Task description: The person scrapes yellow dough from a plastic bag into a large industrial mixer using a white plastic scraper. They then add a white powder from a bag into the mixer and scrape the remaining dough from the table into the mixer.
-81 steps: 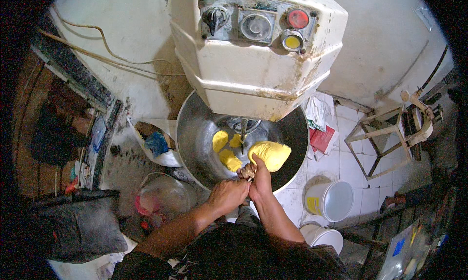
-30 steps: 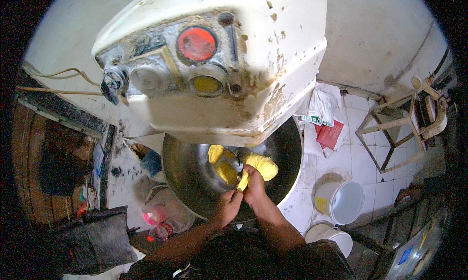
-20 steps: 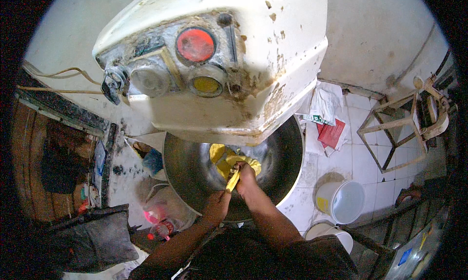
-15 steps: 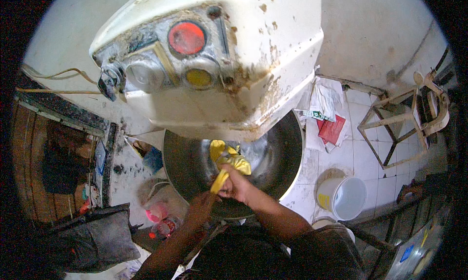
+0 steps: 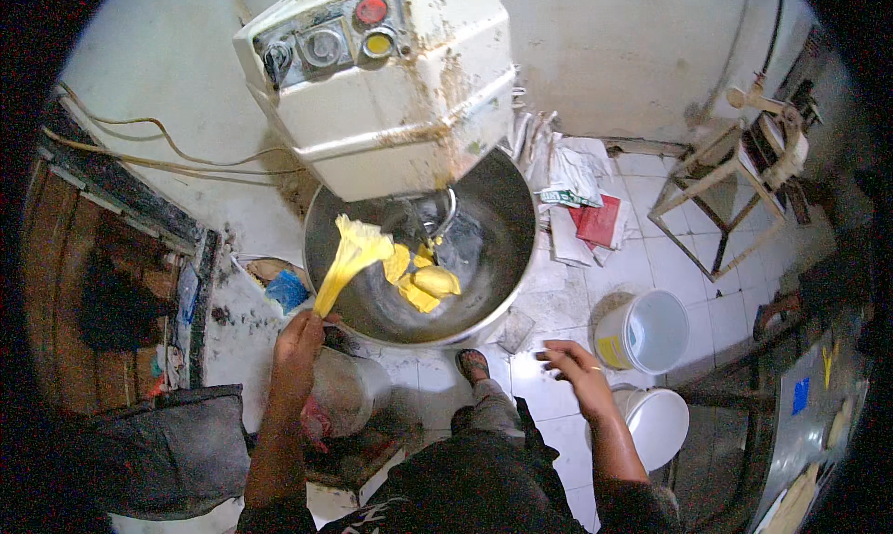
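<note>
My left hand (image 5: 299,343) is shut on the narrow end of a crumpled, pale-streaked yellow plastic bag (image 5: 354,255), which stands up over the left rim of a large steel bowl (image 5: 496,303). My right hand (image 5: 574,371) is open, fingers apart and empty, outside the bowl at its lower right, a ring on one finger. Several yellow lumps (image 5: 433,283) lie in the bottom of the bowl, near a metal hook (image 5: 446,218) that hangs from the cream, stained mixer head (image 5: 377,115). The mixer carries red and yellow buttons (image 5: 371,10).
White buckets (image 5: 640,334) stand at the right, by a rusty metal frame (image 5: 698,208). Paper sacks (image 5: 572,190) lie behind the bowl on the tiled floor. A translucent container (image 5: 356,394) and a dark cushion-like bundle (image 5: 167,450) are at lower left. A metal-topped table (image 5: 791,460) edges the lower right.
My hands have parted and drawn back from the bowl's middle: the left lifted the yellow bag leftward, the right let go and opened. A yellow lump now lies loose among the others.
</note>
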Demonstrator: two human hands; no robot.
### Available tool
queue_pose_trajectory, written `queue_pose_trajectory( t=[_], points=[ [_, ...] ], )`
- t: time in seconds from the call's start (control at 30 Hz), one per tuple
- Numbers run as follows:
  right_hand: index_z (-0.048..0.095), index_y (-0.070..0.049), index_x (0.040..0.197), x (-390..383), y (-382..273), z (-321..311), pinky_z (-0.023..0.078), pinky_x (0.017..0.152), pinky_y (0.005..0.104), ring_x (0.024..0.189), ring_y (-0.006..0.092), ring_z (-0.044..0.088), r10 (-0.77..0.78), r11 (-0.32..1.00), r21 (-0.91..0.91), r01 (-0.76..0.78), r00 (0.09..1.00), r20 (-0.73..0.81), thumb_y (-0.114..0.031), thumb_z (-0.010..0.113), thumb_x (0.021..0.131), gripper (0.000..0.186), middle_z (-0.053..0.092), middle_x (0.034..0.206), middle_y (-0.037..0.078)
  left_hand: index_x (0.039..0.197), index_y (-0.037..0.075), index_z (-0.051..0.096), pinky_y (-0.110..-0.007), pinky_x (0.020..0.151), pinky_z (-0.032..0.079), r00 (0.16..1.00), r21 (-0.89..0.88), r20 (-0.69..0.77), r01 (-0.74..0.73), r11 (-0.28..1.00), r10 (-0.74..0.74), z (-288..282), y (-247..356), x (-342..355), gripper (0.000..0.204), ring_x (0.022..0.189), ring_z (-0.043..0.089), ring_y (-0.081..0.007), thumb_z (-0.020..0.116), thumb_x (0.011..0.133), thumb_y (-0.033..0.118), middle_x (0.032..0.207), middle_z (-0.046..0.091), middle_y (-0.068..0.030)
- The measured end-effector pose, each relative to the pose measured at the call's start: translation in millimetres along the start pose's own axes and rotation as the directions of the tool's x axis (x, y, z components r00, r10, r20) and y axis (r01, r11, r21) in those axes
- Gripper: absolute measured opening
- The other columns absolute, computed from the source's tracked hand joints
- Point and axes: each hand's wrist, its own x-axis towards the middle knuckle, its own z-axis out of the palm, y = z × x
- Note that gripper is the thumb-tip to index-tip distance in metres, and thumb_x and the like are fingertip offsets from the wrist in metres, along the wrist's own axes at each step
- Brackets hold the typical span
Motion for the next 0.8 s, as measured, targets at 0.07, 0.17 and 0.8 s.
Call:
queue_pose_trajectory(
  t=[0.07, 0.17, 0.8],
  points=[
    [0.061, -0.006, 0.111, -45.9, 20.2, -24.2, 0.044, 0.078, 0.0296, 0.088, 0.0153, 0.059, 0.035, 0.998, 0.055, -0.025, 0.979, -0.198, -0.030, 0.057, 0.089, 0.033, 0.066, 0.101, 0.007, 0.101, 0.002, 0.064, -0.020, 0.054, 0.027, 0.994, 0.002, 0.023, -0.110, 0.994, 0.110, 9.4, 8.2, -16.8, 0.032, 0.060, 0.033, -0.0035, 0.043, 0.098, 0.026, 0.065, 0.038, 0.0082],
    [0.061, -0.007, 0.108, -108.7, 50.9, -52.7, 0.042, 0.076, 0.0278, 0.086, 0.0139, 0.057, 0.094, 0.989, 0.138, -0.051, 0.941, -0.326, -0.030, 0.059, 0.087, 0.031, 0.067, 0.099, 0.006, 0.095, 0.003, 0.062, -0.021, 0.054, 0.027, 0.978, -0.051, 0.050, -0.200, 0.978, 0.203, 27.0, 21.1, -37.5, 0.029, 0.060, 0.034, -0.0037, 0.043, 0.098, 0.025, 0.066, 0.040, 0.0067],
    [0.063, 0.000, 0.105, -496.3, 238.4, -346.3, 0.047, 0.079, 0.0276, 0.086, 0.0133, 0.058, 0.082, 0.979, 0.163, 0.122, 0.499, -0.863, -0.020, 0.061, 0.088, 0.026, 0.065, 0.094, 0.006, 0.098, 0.006, 0.060, -0.020, 0.059, 0.031, 0.782, -0.345, 0.343, -0.410, 0.844, 0.520, 370.4, 184.3, -229.7, 0.032, 0.064, 0.039, -0.0051, 0.045, 0.096, 0.034, 0.073, 0.044, 0.0043]
  ],
)
